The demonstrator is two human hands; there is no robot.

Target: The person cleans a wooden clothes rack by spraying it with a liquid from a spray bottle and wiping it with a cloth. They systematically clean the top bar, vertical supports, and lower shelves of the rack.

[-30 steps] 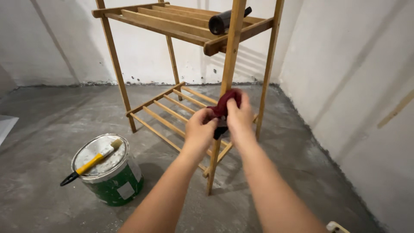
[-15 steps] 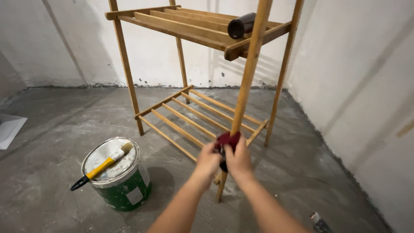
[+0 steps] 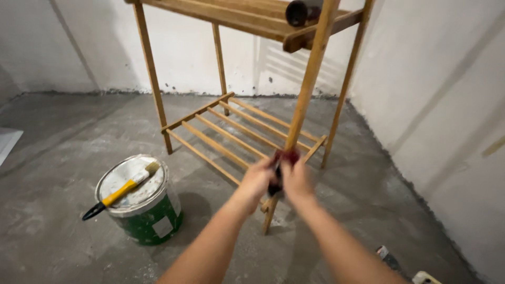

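Observation:
A wooden slatted shelf rack stands against the white wall. Both my hands meet at its near front leg, low down by the bottom shelf. My left hand and my right hand together grip a red and dark object, pressed against that leg; motion blur hides what exactly it is. A dark cylinder lies on the top shelf.
A green paint bucket with a white lid stands on the concrete floor at the left, and a yellow-handled brush lies across it. Small items lie on the floor at the lower right. White walls close the corner behind and right.
My hands have slid down the front leg from about mid height to near the bottom shelf, still holding the red object. The view has moved closer.

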